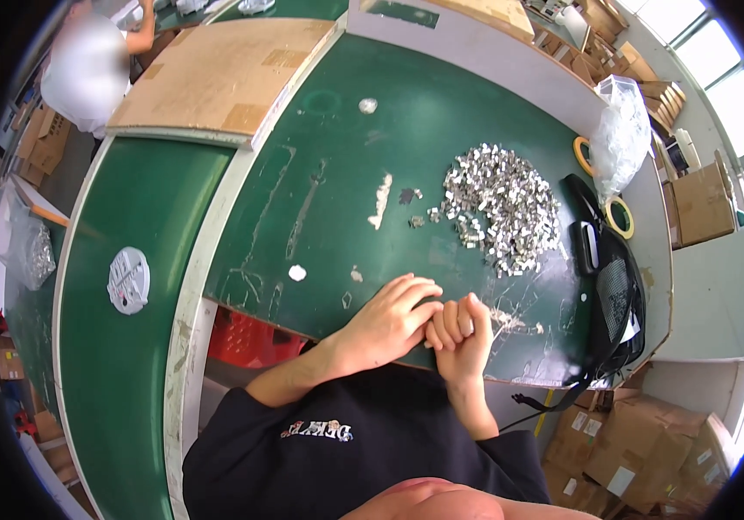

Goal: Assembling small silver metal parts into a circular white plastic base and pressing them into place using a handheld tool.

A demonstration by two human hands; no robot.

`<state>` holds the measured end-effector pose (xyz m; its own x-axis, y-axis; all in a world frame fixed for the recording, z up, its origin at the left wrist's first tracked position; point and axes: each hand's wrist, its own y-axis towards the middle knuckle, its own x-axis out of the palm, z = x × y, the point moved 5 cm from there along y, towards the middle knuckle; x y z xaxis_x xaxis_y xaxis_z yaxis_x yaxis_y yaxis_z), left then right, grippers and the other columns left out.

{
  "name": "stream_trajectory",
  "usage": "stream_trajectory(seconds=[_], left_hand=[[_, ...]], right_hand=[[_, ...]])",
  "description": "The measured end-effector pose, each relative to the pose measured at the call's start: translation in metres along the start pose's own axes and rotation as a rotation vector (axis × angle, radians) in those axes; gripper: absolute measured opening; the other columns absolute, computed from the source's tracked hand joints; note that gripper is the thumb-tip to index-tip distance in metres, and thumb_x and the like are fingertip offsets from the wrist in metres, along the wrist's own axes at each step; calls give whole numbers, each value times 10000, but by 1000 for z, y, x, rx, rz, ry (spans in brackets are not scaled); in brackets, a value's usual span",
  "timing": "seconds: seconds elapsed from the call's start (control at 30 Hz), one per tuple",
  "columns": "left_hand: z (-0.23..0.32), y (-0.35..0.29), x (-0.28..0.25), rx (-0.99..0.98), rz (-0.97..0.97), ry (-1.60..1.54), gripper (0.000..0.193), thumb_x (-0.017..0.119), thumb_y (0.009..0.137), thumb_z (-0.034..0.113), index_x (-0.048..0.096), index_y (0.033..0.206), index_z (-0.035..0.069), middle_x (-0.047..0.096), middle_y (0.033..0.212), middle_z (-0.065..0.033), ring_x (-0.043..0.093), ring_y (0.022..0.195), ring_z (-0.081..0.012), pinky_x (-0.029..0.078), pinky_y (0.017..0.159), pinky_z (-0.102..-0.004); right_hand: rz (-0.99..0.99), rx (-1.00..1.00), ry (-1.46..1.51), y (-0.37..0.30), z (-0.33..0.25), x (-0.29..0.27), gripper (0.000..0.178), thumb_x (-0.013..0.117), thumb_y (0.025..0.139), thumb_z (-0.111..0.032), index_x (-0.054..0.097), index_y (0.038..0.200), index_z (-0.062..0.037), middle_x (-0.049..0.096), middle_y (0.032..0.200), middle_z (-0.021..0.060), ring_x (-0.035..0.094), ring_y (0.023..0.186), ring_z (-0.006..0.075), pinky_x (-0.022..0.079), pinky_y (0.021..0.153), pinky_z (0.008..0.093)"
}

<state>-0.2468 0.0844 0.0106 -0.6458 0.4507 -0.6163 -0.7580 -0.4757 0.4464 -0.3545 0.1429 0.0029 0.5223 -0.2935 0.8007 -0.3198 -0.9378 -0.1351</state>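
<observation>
Both my hands meet at the near edge of the green worktable (328, 251). My left hand (389, 319) has its fingers bent over, with the tips against my other hand; its thumb is hidden. My right hand (461, 334) is closed, fingers curled in and thumb pointing up. A small pale glint shows by its fingers, but I cannot make out what either hand holds. Beyond them lies a spread pile of small shiny metal pieces (506, 208). A few loose metal pieces (417, 221) sit left of the pile, beside a dark flake (406, 197).
A black mesh bag (619, 295) with straps lies at the right, near tape rolls (619, 217) and a clear plastic bag (621, 134). Cardboard (216, 74) covers a raised shelf at far left. A grey disc (128, 281) rests on the left strip. A person (86, 74) stands beyond.
</observation>
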Motion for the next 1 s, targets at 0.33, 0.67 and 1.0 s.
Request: stream_trajectory(seconds=[0.33,0.67,1.0], left_hand=[[13,6,-3,22,-94,117,340,680,834,102,606,1154,13,552,1300,-140,523,1240,-288,373,1125,-441],[14,8,0,6,-127,110,350,675,836,99,607,1167,9,537,1323,-144,502,1259,-294,370,1126,-448],[8,13,-25,-26,-134,-34,317,698,851,125,632,1144,27,535,1330,-147,502,1252,-306,400,1085,-426]], right_hand=[[66,108,222,-3,4,-8,473,391,1031,-211,343,562,-174,303,480,-16,241,400,100,276,402,271],[40,129,283,-5,2,-10,467,394,1027,-214,354,564,-166,322,480,-13,261,409,100,286,414,276],[20,127,259,-6,-1,-10,457,410,1025,-210,355,574,-167,316,491,-25,248,414,91,255,411,258]])
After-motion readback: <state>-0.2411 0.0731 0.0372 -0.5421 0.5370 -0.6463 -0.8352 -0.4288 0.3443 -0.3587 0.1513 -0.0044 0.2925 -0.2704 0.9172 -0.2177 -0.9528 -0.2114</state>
